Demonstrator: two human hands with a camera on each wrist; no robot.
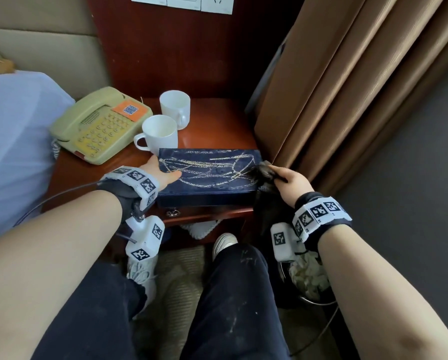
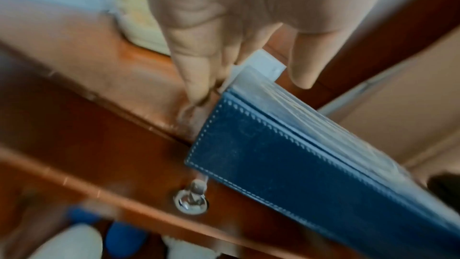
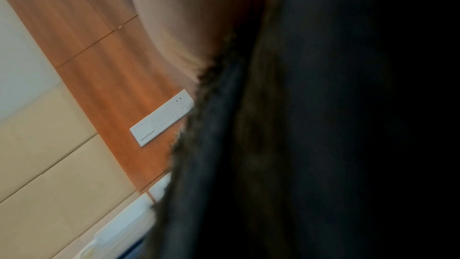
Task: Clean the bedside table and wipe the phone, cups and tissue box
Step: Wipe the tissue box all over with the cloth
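Observation:
A navy tissue box (image 1: 209, 172) with gold line patterns lies along the front edge of the wooden bedside table (image 1: 217, 120). My left hand (image 1: 163, 168) rests on its left end, thumb on the top, fairly straight fingers (image 2: 196, 78) down against the end face of the tissue box (image 2: 286, 164). My right hand (image 1: 287, 178) grips a dark cloth (image 1: 263, 172) bunched against the box's right end; the cloth (image 3: 298, 125) fills most of the right wrist view. A beige phone (image 1: 98, 126) sits at the back left. Two white cups (image 1: 174, 105) (image 1: 159, 133) stand behind the box.
Brown curtains (image 1: 347, 87) hang close on the right of the table. A bed with pale sheets (image 1: 9, 139) adjoins on the left. A bin of crumpled paper (image 1: 308, 279) stands on the floor by my right leg. A drawer knob (image 2: 191, 202) sits below the box.

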